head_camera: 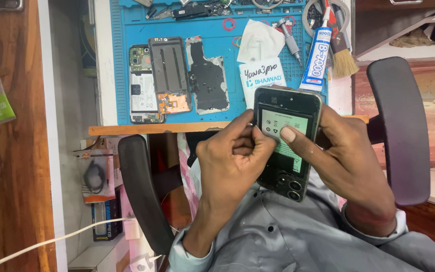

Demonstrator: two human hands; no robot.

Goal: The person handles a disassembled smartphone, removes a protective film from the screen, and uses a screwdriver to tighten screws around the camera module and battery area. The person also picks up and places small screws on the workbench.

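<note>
Hands met over an opened phone (288, 141) held above the person's lap, just in front of the counter (167, 128) edge. Phone was back-side up, cover off, camera lenses at the near end, pale green battery (284, 132) exposed in the frame. Left hand (235, 158) had its fingers (247, 132) curled shut against the phone's left edge, fingertips pinching at the battery's left side. Right hand (351, 161) gripped the phone from the right, thumb (298, 143) laid flat across the battery label, other fingers wrapped behind the body. Both sleeves were grey. On the counter sat a blue work mat (122, 75) carrying a second, stripped phone (142, 83) with its board and white battery showing, a dark mid-frame (168, 70) just beside it, and a black back plate (207, 75) to the right of that. White packet (262, 75) lay right behind the held phone, a crumpled white wipe (258, 40) above it. Glue tube (315, 58) stood angled at the mat's right edge, next to a brush (342, 55) and a precision screwdriver (289, 38). Black chair armrests (142, 191) flanked the person on both sides. White cable (51, 242) ran across the lower left.
</note>
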